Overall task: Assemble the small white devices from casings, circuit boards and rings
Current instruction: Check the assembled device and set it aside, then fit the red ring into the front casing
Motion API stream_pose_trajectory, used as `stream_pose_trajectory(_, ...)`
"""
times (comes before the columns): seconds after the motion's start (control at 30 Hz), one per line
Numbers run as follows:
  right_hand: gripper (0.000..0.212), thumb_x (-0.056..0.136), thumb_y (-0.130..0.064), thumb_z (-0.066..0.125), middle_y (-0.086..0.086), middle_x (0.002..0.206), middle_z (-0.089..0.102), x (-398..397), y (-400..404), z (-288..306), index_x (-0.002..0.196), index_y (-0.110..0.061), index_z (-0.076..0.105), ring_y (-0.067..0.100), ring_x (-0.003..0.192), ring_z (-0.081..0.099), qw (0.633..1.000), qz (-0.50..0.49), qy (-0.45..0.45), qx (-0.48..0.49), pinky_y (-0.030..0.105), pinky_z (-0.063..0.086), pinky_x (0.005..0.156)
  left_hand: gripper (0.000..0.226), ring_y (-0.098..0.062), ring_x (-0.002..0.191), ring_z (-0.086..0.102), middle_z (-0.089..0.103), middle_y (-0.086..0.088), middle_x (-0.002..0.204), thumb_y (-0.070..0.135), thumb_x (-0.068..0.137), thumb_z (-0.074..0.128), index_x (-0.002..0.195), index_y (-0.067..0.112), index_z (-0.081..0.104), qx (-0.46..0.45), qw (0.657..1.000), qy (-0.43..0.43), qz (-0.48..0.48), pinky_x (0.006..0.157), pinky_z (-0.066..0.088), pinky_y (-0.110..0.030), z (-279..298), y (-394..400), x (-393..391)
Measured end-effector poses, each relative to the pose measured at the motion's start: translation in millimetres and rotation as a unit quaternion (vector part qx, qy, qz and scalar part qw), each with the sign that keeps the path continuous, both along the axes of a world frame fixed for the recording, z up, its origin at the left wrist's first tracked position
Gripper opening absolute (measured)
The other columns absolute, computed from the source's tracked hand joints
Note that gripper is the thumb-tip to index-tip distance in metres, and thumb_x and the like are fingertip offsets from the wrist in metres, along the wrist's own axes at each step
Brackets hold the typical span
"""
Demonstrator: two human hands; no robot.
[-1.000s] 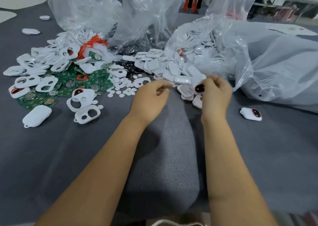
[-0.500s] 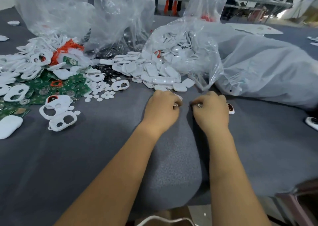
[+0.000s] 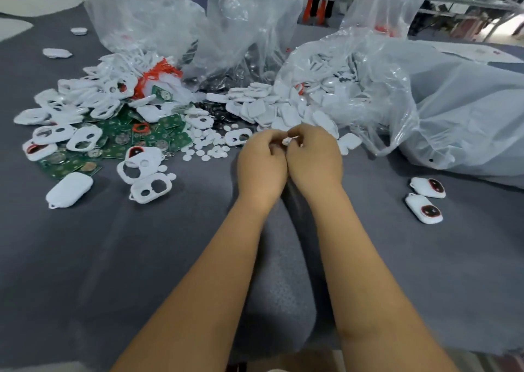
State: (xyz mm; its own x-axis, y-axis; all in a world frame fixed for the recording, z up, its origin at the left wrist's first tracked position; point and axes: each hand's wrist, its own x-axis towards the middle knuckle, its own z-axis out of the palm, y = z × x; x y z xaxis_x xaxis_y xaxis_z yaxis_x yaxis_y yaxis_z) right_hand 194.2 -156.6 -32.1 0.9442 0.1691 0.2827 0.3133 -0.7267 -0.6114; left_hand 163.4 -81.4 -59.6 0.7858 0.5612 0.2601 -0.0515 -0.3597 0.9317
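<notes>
Whereas half a second ago the two hands pressed down on the grey counter (image 3: 141,258) a little apart, they are now raised and drawn together, knuckles touching. The left hand (image 3: 262,166) and the right hand (image 3: 314,159) both curl their fingers around one small white part (image 3: 289,140), of which only a sliver shows between the fingertips; each grip is narrow and closed on that part, though what kind of piece it is cannot be told. The hands sit just in front of the spill of white casing halves (image 3: 263,108) that pours from a clear plastic bag (image 3: 354,74). To the left lie the green circuit boards (image 3: 167,136), a heap of white frames with cut-outs (image 3: 85,99), small white discs (image 3: 204,147) and a tangle of orange rings (image 3: 153,74). One closed white casing (image 3: 69,189) lies apart at the near left. On the right, two finished devices (image 3: 424,198) with dark red-ringed windows lie side by side near a large pale bag (image 3: 467,116); half a second ago only one showed at the right edge, with another just beside the right hand.
</notes>
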Motion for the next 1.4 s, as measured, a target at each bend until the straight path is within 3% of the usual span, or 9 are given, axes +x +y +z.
stream_pose_trajectory(0.17, 0.041, 0.09, -0.012, 0.046, 0.009, 0.122, 0.055, 7.2, 54.3, -6.4, 0.128, -0.019, 0.057, 0.026, 0.111, 0.053, 0.995, 0.101, 0.002, 0.012, 0.039, 0.045, 0.091, 0.037, -0.016, 0.1, 0.063, 0.071, 0.002, 0.105, -0.004, 0.083, 0.045, 0.101, 0.016, 0.072, 0.03, 0.997, 0.018, 0.072, 0.088, 0.047, -0.026, -0.1, 50.2, -8.9)
stream_pose_trajectory(0.33, 0.035, 0.094, -0.022, 0.046, 0.014, 0.121, 0.056, 17.0, 71.1, -26.5, 0.126, -0.015, 0.06, 0.033, 0.113, 0.047, 0.988, 0.091, -0.04, -0.117, 0.042, 0.041, 0.089, 0.034, -0.017, 0.103, 0.06, 0.069, 0.001, 0.112, 0.002, 0.086, 0.047, 0.102, 0.019, 0.072, 0.088, 0.988, 0.069, 0.106, 0.079, 0.042, -0.023, -6.4, 77.2, -11.7)
stream_pose_trajectory(0.47, 0.024, 0.094, -0.022, 0.05, 0.014, 0.107, 0.062, 23.6, 63.6, -31.6, 0.102, -0.008, 0.069, 0.034, 0.103, 0.053, 0.996, 0.058, -0.032, -0.055, 0.044, 0.046, 0.083, 0.03, -0.018, 0.096, 0.061, 0.068, 0.003, 0.111, 0.009, 0.089, 0.049, 0.104, 0.022, 0.072, 0.106, 0.981, 0.115, 0.11, 0.07, 0.041, -0.026, -9.4, 82.8, -6.5)
stream_pose_trajectory(0.6, 0.034, 0.093, -0.023, 0.053, 0.013, 0.118, 0.058, 21.0, 61.6, -33.2, 0.125, -0.014, 0.059, 0.031, 0.113, 0.05, 0.999, 0.042, -0.025, -0.005, 0.039, 0.045, 0.088, 0.031, -0.013, 0.074, 0.059, 0.069, 0.003, 0.098, 0.006, 0.087, 0.049, 0.099, 0.018, 0.074, 0.124, 0.986, 0.066, 0.084, 0.065, 0.046, -0.029, -2.8, 78.1, -9.5)
stream_pose_trajectory(0.77, 0.041, 0.09, -0.017, 0.051, 0.013, 0.122, 0.051, 14.5, 62.3, -32.9, 0.131, -0.011, 0.054, 0.031, 0.117, 0.043, 0.995, 0.05, -0.084, 0.002, 0.039, 0.041, 0.089, 0.034, -0.024, 0.102, 0.049, 0.068, 0.002, 0.1, 0.004, 0.083, 0.046, 0.098, 0.019, 0.073, 0.156, 0.962, 0.024, 0.223, 0.077, 0.043, -0.034, 7.1, 110.0, -30.3)
stream_pose_trajectory(0.93, 0.021, 0.085, -0.015, 0.058, -0.002, 0.094, 0.061, -11.2, 72.2, -24.6, 0.102, -0.019, 0.07, 0.018, 0.093, 0.054, 0.963, 0.242, -0.115, 0.01, 0.032, 0.045, 0.075, 0.039, -0.032, 0.117, 0.043, 0.057, 0.002, 0.118, 0.004, 0.075, 0.05, 0.094, 0.031, 0.07, 0.143, 0.913, 0.157, 0.349, 0.094, 0.037, -0.045, 8.1, 139.6, -48.7)
stream_pose_trajectory(1.1, 0.026, 0.077, -0.024, 0.069, -0.008, 0.083, 0.054, -43.5, 95.9, -23.2, 0.102, -0.03, 0.072, 0.01, 0.085, 0.049, 0.897, 0.44, -0.034, -0.031, 0.029, 0.046, 0.069, 0.047, -0.019, 0.083, 0.056, 0.067, -0.003, 0.111, -0.008, 0.072, 0.047, 0.1, 0.022, 0.069, 0.038, 0.96, 0.092, 0.264, 0.068, 0.044, -0.028, 5.7, 162.6, -52.8)
stream_pose_trajectory(1.27, 0.018, 0.088, -0.032, 0.068, -0.003, 0.089, 0.053, -44.0, 103.4, -27.9, 0.103, -0.024, 0.073, 0.016, 0.095, 0.048, 0.888, 0.452, -0.04, -0.073, 0.031, 0.039, 0.073, 0.033, -0.001, 0.067, 0.052, 0.068, -0.003, 0.106, 0.0, 0.081, 0.056, 0.104, 0.019, 0.07, -0.005, 0.963, 0.033, 0.268, 0.057, 0.04, -0.01, 5.9, 169.3, -50.8)
stream_pose_trajectory(1.4, 0.013, 0.089, -0.014, 0.064, -0.003, 0.087, 0.058, -26.2, 91.7, -28.3, 0.099, -0.018, 0.073, 0.019, 0.094, 0.054, 0.916, 0.396, -0.053, -0.029, 0.03, 0.041, 0.075, 0.023, -0.021, 0.11, 0.051, 0.063, 0.007, 0.113, 0.019, 0.087, 0.054, 0.102, 0.027, 0.069, 0.098, 0.928, 0.046, 0.357, 0.09, 0.037, -0.031, 9.7, 156.6, -48.4)
